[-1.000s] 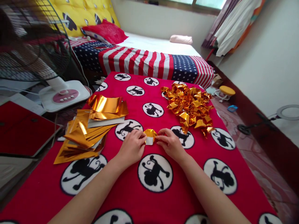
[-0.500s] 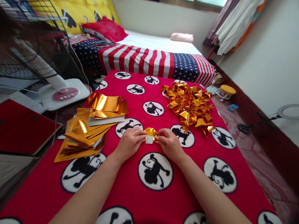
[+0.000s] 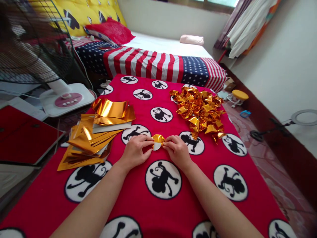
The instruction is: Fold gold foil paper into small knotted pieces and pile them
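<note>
Between my hands, just above the red cloth (image 3: pixel 198 175), is a small piece of folded gold foil paper (image 3: pixel 158 137) with a pale underside showing at its near edge. My left hand (image 3: pixel 137 149) pinches its left end between thumb and fingers. The right end is pinched by my right hand (image 3: pixel 177 150). To the left lies a loose stack of flat gold foil sheets (image 3: pixel 96 135), some with pale backs. A heap of folded gold foil pieces (image 3: pixel 200 109) lies to the right, farther back.
At the left stand a fan with a white base (image 3: pixel 68 99) and a red board (image 3: pixel 27 135). A bed with a striped cover (image 3: pixel 148 64) lies beyond the cloth. On the floor at right are a yellow stool (image 3: pixel 239 95) and a ring-topped stand (image 3: pixel 284 125).
The pale near part of the foil paper has gone from a square to a narrower, rounded shape. Both hands stay pinched on its ends, and my left thumb sits slightly lower.
</note>
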Demonstrator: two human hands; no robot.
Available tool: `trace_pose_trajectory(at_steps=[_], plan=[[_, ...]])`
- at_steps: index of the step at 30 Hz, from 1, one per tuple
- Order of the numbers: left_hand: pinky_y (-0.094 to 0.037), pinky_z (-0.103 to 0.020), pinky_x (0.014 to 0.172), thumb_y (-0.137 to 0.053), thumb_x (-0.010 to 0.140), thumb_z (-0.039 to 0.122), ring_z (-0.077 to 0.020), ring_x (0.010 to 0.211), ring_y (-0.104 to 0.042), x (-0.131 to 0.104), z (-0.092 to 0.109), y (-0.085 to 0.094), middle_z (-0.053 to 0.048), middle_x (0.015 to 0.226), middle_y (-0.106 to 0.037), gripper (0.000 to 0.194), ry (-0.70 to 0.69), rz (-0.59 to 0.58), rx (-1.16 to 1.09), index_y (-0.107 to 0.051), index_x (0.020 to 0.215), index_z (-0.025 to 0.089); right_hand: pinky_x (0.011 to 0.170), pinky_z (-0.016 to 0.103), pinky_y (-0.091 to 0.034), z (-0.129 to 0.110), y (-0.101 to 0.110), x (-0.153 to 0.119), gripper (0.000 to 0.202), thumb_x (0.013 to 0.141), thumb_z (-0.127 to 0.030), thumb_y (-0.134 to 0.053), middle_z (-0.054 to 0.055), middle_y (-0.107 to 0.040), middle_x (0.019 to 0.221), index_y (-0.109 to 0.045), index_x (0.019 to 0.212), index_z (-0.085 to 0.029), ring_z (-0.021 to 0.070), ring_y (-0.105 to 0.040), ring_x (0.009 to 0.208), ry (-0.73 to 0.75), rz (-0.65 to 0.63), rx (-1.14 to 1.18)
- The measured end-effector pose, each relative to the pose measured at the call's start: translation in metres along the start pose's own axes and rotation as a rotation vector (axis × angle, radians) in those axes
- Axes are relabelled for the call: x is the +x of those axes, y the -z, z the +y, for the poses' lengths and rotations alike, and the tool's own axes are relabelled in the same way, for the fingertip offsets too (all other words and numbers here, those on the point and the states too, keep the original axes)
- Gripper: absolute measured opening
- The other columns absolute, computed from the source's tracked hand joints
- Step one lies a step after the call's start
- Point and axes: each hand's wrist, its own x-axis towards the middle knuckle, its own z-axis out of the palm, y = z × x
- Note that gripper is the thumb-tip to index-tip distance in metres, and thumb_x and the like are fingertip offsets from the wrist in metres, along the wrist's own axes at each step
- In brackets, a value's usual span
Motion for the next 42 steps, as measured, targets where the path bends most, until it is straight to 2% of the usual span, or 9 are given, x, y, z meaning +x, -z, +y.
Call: trace_pose_trajectory(at_steps=[5,9,13,17,22,27,33,38,42], plan=[[-0.046,-0.035,0.088,-0.064,0.074,0.009,-0.0201,0.103,-0.062,0.002,-0.005,0.001,-0.001,0.108,-0.071,0.035,0.000,0.000,-0.051,-0.072,0.102,0.027,0.079,0.032,-0.047,0.002,-0.001,0.001,0.014,0.092,-0.020,-0.056,0.005,-0.064,0.092,-0.069,0.086,-0.021,0.0185,-0.057,0.087,-0.045,0.017,0.062],[-0.046,-0.035,0.086,-0.066,0.081,0.015,-0.0192,0.098,-0.064,0.006,-0.011,-0.004,0.000,0.101,-0.073,0.019,0.028,0.014,-0.072,-0.074,0.093,0.027,0.078,0.032,-0.046,0.000,-0.003,0.002,0.014,0.092,-0.020,-0.057,0.005,-0.062,0.090,-0.069,0.085,-0.022,0.0189,-0.056,0.087,-0.097,0.017,0.048],[-0.047,-0.034,0.083,-0.065,0.084,0.016,-0.0184,0.094,-0.065,0.007,-0.013,-0.009,0.000,0.096,-0.074,0.015,0.059,0.044,-0.083,-0.075,0.088,0.027,0.079,0.033,-0.045,-0.001,-0.005,0.000,0.009,0.087,-0.018,-0.064,0.004,-0.062,0.090,-0.071,0.087,-0.023,0.0191,-0.056,0.086,-0.102,0.016,0.053],[-0.048,-0.034,0.080,-0.068,0.082,0.019,-0.0188,0.091,-0.064,0.000,-0.010,-0.009,-0.001,0.091,-0.074,0.012,0.056,0.057,-0.090,-0.076,0.087,0.027,0.076,0.032,-0.044,-0.005,-0.004,-0.006,0.011,0.088,-0.019,-0.063,0.003,-0.064,0.085,-0.072,0.085,-0.024,0.0185,-0.055,0.083,-0.106,0.018,0.069],[-0.051,-0.034,0.081,-0.071,0.080,0.024,-0.0196,0.090,-0.065,-0.012,-0.006,-0.011,-0.002,0.088,-0.073,0.007,0.076,0.092,-0.110,-0.076,0.085,0.027,0.075,0.033,-0.042,-0.014,-0.002,-0.014,0.010,0.089,-0.020,-0.063,0.002,-0.066,0.083,-0.071,0.084,-0.024,0.0185,-0.055,0.081,-0.181,0.014,0.038],[-0.053,-0.032,0.079,-0.070,0.081,0.022,-0.0184,0.086,-0.066,-0.008,0.000,-0.011,-0.002,0.089,-0.074,0.009,0.196,0.146,-0.159,-0.076,0.087,0.025,0.074,0.033,-0.040,-0.019,-0.004,-0.010,0.011,0.090,-0.020,-0.061,0.001,-0.065,0.079,-0.069,0.083,-0.023,0.0187,-0.054,0.079,-0.254,0.026,0.022],[-0.051,-0.032,0.073,-0.068,0.082,0.025,-0.0182,0.079,-0.065,-0.006,0.005,-0.011,-0.002,0.083,-0.073,0.009,0.298,0.147,-0.126,-0.076,0.087,0.025,0.075,0.033,-0.039,-0.025,-0.007,-0.006,0.007,0.087,-0.016,-0.059,0.002,-0.066,0.083,-0.063,0.087,-0.022,0.0198,-0.055,0.080,-0.345,0.063,-0.015],[-0.049,-0.031,0.071,-0.066,0.083,0.027,-0.0176,0.077,-0.063,-0.005,0.006,-0.012,-0.002,0.081,-0.072,0.010,0.334,0.159,-0.084,-0.076,0.087,0.025,0.075,0.033,-0.037,-0.029,-0.008,-0.004,0.007,0.089,-0.018,-0.056,0.003,-0.065,0.080,-0.060,0.084,-0.022,0.0205,-0.055,0.079,-0.357,0.038,-0.102],[-0.048,-0.032,0.074,-0.064,0.085,0.027,-0.0181,0.079,-0.062,-0.003,0.010,-0.013,-0.002,0.082,-0.072,0.011,0.310,0.155,-0.060,-0.074,0.087,0.024,0.075,0.033,-0.035,-0.030,-0.008,-0.002,0.009,0.092,-0.021,-0.055,0.002,-0.065,0.080,-0.059,0.084,-0.021,0.0200,-0.054,0.079,-0.359,0.017,-0.154]])
